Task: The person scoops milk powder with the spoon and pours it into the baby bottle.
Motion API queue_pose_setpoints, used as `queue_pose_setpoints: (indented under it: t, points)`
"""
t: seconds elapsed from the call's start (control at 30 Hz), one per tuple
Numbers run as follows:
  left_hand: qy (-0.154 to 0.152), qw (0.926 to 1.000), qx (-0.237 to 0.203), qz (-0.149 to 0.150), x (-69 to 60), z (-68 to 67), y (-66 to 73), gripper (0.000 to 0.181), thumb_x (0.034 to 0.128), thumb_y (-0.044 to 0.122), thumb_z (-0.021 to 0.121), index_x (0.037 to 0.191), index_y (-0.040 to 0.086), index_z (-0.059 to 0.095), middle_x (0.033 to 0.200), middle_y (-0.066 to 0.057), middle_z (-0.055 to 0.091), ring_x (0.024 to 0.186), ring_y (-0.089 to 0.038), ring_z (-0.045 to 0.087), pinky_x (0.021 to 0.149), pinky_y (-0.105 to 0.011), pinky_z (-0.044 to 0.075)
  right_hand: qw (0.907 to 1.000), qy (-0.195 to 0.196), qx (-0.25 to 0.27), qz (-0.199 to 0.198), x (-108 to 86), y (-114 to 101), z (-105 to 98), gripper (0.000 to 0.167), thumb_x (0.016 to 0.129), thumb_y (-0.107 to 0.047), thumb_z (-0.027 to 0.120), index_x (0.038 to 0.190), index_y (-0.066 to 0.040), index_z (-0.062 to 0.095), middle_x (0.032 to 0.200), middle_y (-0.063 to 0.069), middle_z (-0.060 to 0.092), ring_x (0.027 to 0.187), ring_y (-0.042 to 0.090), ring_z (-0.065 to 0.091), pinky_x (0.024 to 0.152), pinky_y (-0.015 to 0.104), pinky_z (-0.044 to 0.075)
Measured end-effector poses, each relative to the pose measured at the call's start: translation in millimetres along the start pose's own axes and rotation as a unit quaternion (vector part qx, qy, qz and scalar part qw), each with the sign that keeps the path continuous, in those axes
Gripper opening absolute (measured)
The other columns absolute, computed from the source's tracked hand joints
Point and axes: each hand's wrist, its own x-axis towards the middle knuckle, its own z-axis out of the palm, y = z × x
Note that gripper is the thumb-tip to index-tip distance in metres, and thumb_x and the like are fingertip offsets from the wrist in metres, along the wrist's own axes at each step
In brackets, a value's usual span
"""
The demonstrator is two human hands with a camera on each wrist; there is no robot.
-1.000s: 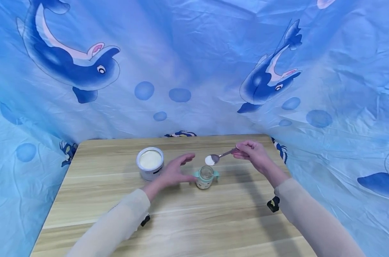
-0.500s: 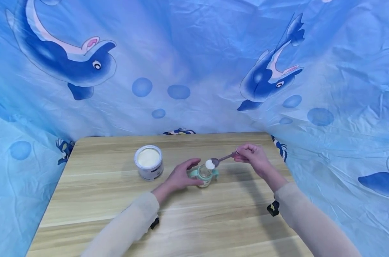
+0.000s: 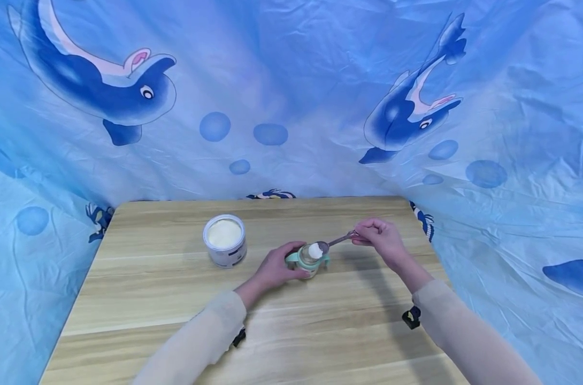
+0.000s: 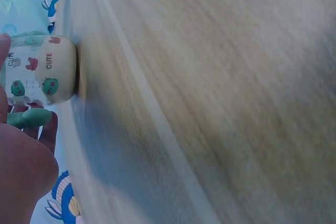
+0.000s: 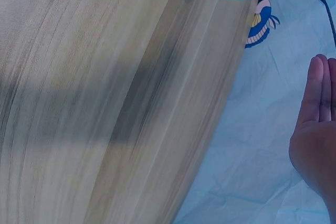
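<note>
A small clear baby bottle (image 3: 309, 261) with a mint-green collar and handles stands upright on the table, its mouth uncapped. My left hand (image 3: 277, 266) holds it from the left, thumb at the front and fingers behind. The left wrist view shows its printed side (image 4: 42, 69), with pale contents low inside. Between thumb and fingers my right hand (image 3: 380, 239) pinches the handle end of a metal spoon (image 3: 338, 239). White powder (image 3: 314, 251) is heaped on the spoon's bowl, which is at the bottle's mouth. Whether spoon and rim touch, I cannot tell.
An open can (image 3: 226, 259) of pale powder stands left of the bottle. The wood-grain table (image 3: 142, 256) reaches back to a blue dolphin-print curtain (image 3: 311, 96), which also hangs along both sides.
My left hand has moved right and closed round the bottle. The spoon of powder has come down and toward the bottle's mouth. The can stands where it was.
</note>
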Motion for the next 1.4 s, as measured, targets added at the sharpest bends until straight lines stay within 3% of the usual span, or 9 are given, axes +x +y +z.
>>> queue_pose_setpoints:
  t: [0.3,0.53,0.67,0.87,0.97,1.2,1.4]
  points:
    - [0.015,0.9998,0.004,0.008,1.8,5.1,-3.8,0.082,0.0765,0.039,0.098,0.148,0.023,0.062,0.145,0.000,0.067,0.135,-0.024,0.060,0.118,-0.049,0.045,0.9996,-0.004,-0.012,-0.024,-4.2,0,8,0.007,0.104,-0.001,0.068,0.107,0.006,0.070,0.097,0.007,0.082,0.091,0.021,0.081,0.085,0.035,0.065]
    - [0.018,0.9997,0.002,0.014,1.0,5.2,-2.0,0.077,0.0768,0.039,0.098,0.145,0.022,0.064,0.141,0.001,0.069,0.133,-0.024,0.061,0.116,-0.049,0.047,0.9930,-0.004,-0.091,-0.076,-9.1,-7,16,0.018,0.103,-0.002,0.070,0.110,0.015,0.067,0.102,0.018,0.081,0.092,0.017,0.080,0.086,0.033,0.065]
    - [0.019,0.9997,0.004,0.014,1.3,4.7,-1.9,0.077,0.0766,0.038,0.098,0.144,0.023,0.065,0.141,0.001,0.069,0.133,-0.023,0.062,0.116,-0.047,0.047,0.9724,-0.005,-0.184,-0.143,-14.2,-15,23,0.010,0.101,-0.002,0.072,0.105,0.008,0.073,0.101,0.021,0.080,0.088,0.019,0.080,0.079,0.028,0.066]
    - [0.017,0.9998,0.006,0.010,0.4,4.0,-0.7,0.077,0.0776,0.040,0.098,0.145,0.022,0.064,0.142,0.000,0.069,0.134,-0.025,0.061,0.117,-0.049,0.046,0.9180,0.008,-0.316,-0.240,-22.2,-24,34,0.004,0.097,-0.004,0.078,0.100,-0.007,0.079,0.096,0.007,0.081,0.082,0.016,0.078,0.070,0.020,0.063]
    - [0.017,0.9998,0.010,0.007,0.6,4.0,-0.3,0.077,0.0774,0.040,0.098,0.145,0.023,0.064,0.142,0.001,0.069,0.134,-0.024,0.061,0.117,-0.048,0.046,0.8969,0.007,-0.350,-0.270,-25.0,-26,38,0.008,0.096,-0.004,0.080,0.100,-0.011,0.080,0.097,0.001,0.081,0.084,0.013,0.077,0.073,0.020,0.063]
    - [0.017,0.9998,0.013,0.003,0.4,3.9,0.6,0.074,0.0780,0.039,0.098,0.143,0.025,0.065,0.139,0.004,0.070,0.132,-0.020,0.062,0.116,-0.044,0.047,0.8782,-0.011,-0.349,-0.327,-26.0,-24,43,0.015,0.091,0.001,0.083,0.102,-0.010,0.082,0.101,0.000,0.082,0.089,0.017,0.079,0.081,0.017,0.062]
    - [0.015,0.9998,0.015,0.000,-0.2,3.2,1.4,0.075,0.0778,0.040,0.098,0.143,0.025,0.065,0.139,0.006,0.070,0.133,-0.020,0.062,0.116,-0.043,0.047,0.8701,-0.026,-0.347,-0.349,-25.9,-23,44,0.017,0.089,0.003,0.084,0.101,-0.009,0.082,0.102,0.001,0.082,0.090,0.019,0.080,0.083,0.015,0.060]
